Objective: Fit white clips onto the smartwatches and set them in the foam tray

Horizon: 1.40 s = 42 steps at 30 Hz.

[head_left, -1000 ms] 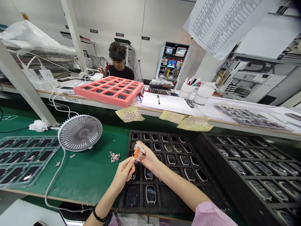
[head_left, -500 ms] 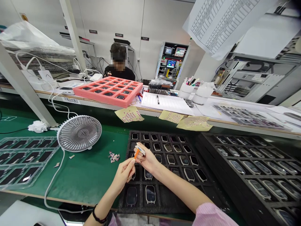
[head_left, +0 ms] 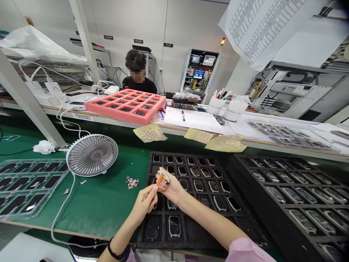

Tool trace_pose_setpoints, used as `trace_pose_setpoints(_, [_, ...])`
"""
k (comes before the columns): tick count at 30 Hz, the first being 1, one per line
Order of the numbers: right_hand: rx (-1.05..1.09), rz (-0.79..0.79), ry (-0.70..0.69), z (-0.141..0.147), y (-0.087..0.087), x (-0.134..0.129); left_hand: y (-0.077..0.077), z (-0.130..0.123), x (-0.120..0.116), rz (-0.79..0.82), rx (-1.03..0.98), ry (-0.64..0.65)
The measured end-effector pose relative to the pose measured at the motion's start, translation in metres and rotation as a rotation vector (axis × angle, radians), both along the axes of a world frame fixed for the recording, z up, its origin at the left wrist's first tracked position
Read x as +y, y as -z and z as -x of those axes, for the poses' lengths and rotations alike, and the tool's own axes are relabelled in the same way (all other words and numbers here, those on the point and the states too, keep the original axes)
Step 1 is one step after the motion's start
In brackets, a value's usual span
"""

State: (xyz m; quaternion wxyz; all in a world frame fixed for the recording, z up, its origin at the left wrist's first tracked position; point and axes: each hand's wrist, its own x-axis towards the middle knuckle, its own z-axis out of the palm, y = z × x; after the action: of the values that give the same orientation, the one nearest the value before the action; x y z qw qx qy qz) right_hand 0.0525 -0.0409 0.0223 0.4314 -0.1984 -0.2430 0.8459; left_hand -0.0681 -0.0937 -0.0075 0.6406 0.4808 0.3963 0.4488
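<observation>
Across the green desk [head_left: 95, 207] lies a black foam tray [head_left: 191, 233] of rounded watch casings [head_left: 174, 226]. Above it, our left hand [head_left: 144, 205] pinches a slim orange stick [head_left: 160, 179] narrowly, its long axis slanting up and rightward, tip pointing at a small white piece [head_left: 164, 177] held in our right hand [head_left: 171, 189].

The slim stick [head_left: 159, 180] is coloured orange and the small piece [head_left: 165, 177] at its tip is white; the foam tray [head_left: 122, 118] is salmon pink, the sleeve [head_left: 245, 251] is pink-striped, the surface [head_left: 95, 207] is green, and the beige sheets [head_left: 149, 133] are patterned with red dots.
</observation>
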Motion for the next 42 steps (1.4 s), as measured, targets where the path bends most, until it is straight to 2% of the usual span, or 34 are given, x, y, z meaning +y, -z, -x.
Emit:
trace_pose_setpoints(6, [-0.017,0.003,0.047,0.001,0.003,0.001,-0.004,0.003,0.003,0.014,0.007,-0.016])
trace_pose_setpoints(11, [-0.148,-0.060,0.140,0.003,0.009,0.000,-0.013,0.008,0.012,0.034,0.017,-0.188])
trace_pose_setpoints(16, [-0.421,-0.278,0.187,0.010,0.015,-0.002,-0.018,0.007,0.017,0.002,0.044,-0.256])
trace_pose_setpoints(23, [-0.496,-0.555,0.195,0.013,0.022,0.004,-0.017,0.019,0.014,0.005,0.097,-0.289])
trace_pose_setpoints(25, [-0.584,-0.592,0.278,0.004,0.023,0.013,-0.017,0.031,0.012,-0.001,0.101,-0.318])
trace_pose_setpoints(28, [-0.771,-0.607,0.472,-0.016,0.025,0.035,-0.014,0.055,0.012,-0.008,0.118,-0.433])
trace_pose_setpoints(31, [-0.893,-0.658,0.467,-0.027,0.033,0.055,-0.008,0.073,0.016,-0.052,0.323,-0.480])
trace_pose_setpoints(34, [-1.019,-0.736,0.410,-0.018,0.047,0.066,0.003,0.077,0.023,-0.160,0.620,-0.405])
trace_pose_setpoints(37, [-1.143,-0.806,0.387,-0.002,0.057,0.071,0.011,0.076,0.027,-0.194,0.801,-0.350])
trace_pose_setpoints(42, [-1.308,-0.971,0.411,0.001,0.052,0.065,0.012,0.078,0.025,-0.130,0.944,-0.379])
